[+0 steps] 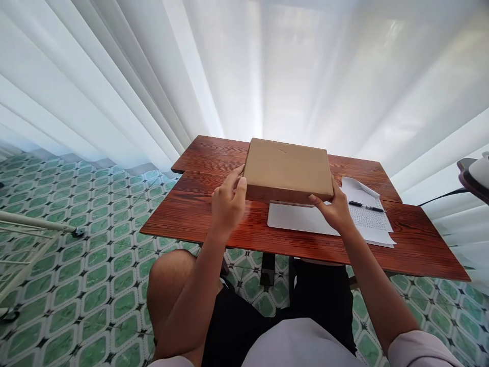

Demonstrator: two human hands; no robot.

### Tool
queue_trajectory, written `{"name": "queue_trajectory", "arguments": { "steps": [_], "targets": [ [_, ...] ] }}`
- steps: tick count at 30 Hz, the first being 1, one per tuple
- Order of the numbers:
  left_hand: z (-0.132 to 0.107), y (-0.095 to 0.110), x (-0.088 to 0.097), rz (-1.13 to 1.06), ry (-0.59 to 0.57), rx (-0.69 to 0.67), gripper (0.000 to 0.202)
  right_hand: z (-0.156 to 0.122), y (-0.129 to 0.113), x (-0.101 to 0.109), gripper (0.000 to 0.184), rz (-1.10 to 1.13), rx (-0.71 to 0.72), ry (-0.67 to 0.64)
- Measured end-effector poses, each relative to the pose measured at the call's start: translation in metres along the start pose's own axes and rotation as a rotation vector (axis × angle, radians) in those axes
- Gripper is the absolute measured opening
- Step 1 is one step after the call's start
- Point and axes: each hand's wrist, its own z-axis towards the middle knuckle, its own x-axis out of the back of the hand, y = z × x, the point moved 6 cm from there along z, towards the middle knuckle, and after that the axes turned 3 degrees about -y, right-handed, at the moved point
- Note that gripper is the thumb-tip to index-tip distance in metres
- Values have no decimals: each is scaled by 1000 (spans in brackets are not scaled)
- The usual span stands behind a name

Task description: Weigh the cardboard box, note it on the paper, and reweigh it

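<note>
A flat brown cardboard box point(287, 165) is held between my two hands over the wooden table. My left hand point(229, 201) grips its left end, with the thumb at the near corner and the other fingers along the side. At the near right corner, my right hand point(336, 209) has its thumb on the front face and its fingers round the right side. Beneath the box's near edge lies a flat silver-grey panel, like a closed laptop point(301, 219), partly covered by the box and my right hand.
Right of the box, handwritten paper sheets point(369, 221) lie on the table point(424, 250) with a black pen point(367, 206) on top. White curtains point(290, 66) hang behind. A pale metal rack point(34, 227) stands on the tiled floor at left; a partly seen white object point(479, 173) is far right.
</note>
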Motion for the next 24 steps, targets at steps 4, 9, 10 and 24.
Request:
{"name": "queue_trajectory", "arguments": {
  "steps": [4,9,10,24],
  "targets": [
    [-4,-1,-27,-139,-79,-5,52,-1,21,21,92,-39,-8,7],
    [-9,-3,-60,-412,-245,-10,57,-5,48,44,93,-47,-44,16],
    [-10,-3,-66,-447,-282,-11,58,-6,53,49,94,-49,-53,21],
    [-16,-3,-107,-574,-531,-23,61,-20,93,78,91,-27,-103,43]
  ]
}}
